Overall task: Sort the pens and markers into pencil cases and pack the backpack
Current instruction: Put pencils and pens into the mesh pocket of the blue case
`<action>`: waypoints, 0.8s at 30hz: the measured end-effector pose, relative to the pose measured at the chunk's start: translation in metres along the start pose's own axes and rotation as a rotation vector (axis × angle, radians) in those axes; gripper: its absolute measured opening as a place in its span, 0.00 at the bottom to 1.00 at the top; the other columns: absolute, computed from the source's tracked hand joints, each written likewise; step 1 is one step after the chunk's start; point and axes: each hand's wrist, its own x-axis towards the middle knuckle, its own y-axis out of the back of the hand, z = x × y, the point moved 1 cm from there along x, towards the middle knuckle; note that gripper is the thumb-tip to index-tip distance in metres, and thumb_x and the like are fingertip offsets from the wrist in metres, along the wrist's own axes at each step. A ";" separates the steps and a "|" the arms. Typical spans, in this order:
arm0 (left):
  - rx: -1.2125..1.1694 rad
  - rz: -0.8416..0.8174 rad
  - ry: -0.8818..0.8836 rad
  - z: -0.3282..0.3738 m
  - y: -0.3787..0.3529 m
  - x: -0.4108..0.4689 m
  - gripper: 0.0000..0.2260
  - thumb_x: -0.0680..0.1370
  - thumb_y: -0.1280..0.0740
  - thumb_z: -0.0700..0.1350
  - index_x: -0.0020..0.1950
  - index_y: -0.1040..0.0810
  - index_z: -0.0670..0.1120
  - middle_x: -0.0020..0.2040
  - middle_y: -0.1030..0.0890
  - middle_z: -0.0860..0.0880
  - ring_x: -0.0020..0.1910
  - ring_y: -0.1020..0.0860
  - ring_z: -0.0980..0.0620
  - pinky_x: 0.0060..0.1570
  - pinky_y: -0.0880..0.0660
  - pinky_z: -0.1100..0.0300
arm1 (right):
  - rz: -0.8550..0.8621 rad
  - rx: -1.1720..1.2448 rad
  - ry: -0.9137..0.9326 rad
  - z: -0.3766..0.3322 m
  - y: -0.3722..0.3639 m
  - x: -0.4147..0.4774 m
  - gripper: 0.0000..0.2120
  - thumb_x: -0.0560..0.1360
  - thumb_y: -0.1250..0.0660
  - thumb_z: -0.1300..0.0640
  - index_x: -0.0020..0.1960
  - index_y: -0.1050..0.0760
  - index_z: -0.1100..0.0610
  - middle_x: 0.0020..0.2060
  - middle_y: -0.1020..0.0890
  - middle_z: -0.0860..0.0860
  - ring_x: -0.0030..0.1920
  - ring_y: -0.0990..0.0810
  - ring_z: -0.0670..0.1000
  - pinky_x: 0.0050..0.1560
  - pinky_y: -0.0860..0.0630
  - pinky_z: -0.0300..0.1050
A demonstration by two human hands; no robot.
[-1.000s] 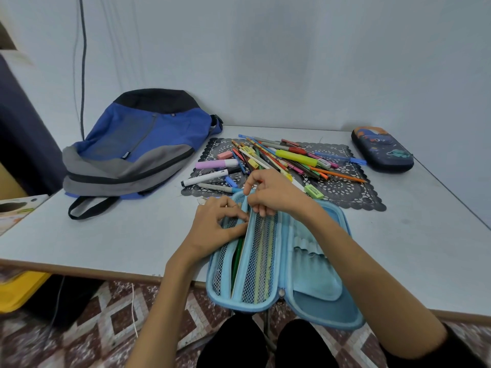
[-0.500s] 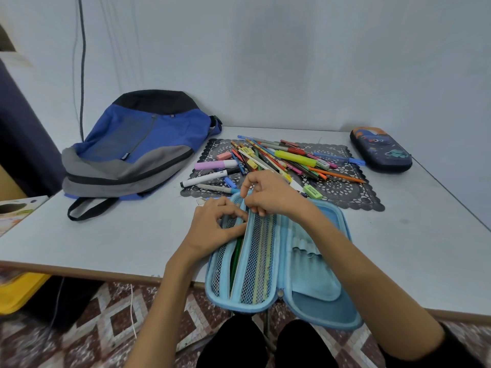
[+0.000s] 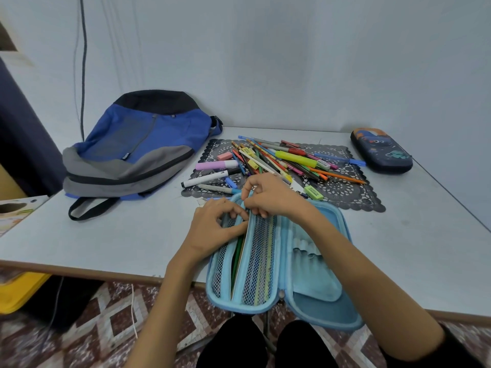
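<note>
A light blue pencil case (image 3: 316, 277) lies open at the table's near edge, its near end hanging over the edge. Its middle flap (image 3: 261, 258) has mesh pockets with several pens inside. My left hand (image 3: 215, 229) pinches the flap's far end from the left. My right hand (image 3: 271, 195) pinches the same end from the right, fingers curled. A pile of pens and markers (image 3: 273, 160) lies on a dark lace mat (image 3: 345, 187) just beyond my hands. A blue and grey backpack (image 3: 132, 152) lies at the far left. A dark blue pencil case (image 3: 381, 151) sits closed at the far right.
The white table (image 3: 106, 235) meets a wall at the back. A yellow bin (image 3: 18, 290) stands on the patterned floor at lower left. A printed box (image 3: 16, 211) sits at the left edge. A cable (image 3: 83, 62) hangs down the wall behind the backpack.
Both hands stay at the flap's far end with only small finger movements. Nothing else has visibly moved.
</note>
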 end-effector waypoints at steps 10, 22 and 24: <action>-0.132 0.055 0.052 0.000 0.003 -0.003 0.01 0.71 0.33 0.46 0.41 0.24 0.52 0.38 0.21 0.57 0.38 0.28 0.58 0.39 0.33 0.62 | 0.122 0.185 -0.068 0.018 0.030 0.008 0.03 0.75 0.33 0.63 0.47 0.21 0.60 0.31 0.21 0.52 0.23 0.30 0.46 0.21 0.37 0.35; -0.146 0.172 0.108 0.005 0.004 -0.006 0.10 0.71 0.30 0.35 0.37 0.24 0.50 0.36 0.23 0.61 0.38 0.29 0.59 0.39 0.36 0.73 | 0.667 -0.536 -0.281 0.114 0.093 0.026 0.15 0.77 0.41 0.66 0.59 0.21 0.57 0.58 0.19 0.57 0.56 0.22 0.59 0.51 0.23 0.53; -0.146 0.166 0.112 0.005 0.004 -0.006 0.10 0.71 0.30 0.35 0.37 0.24 0.50 0.36 0.23 0.61 0.38 0.29 0.58 0.38 0.36 0.72 | 0.675 -0.609 -0.241 0.123 0.094 0.026 0.14 0.79 0.43 0.64 0.59 0.22 0.60 0.57 0.20 0.59 0.55 0.22 0.61 0.52 0.23 0.56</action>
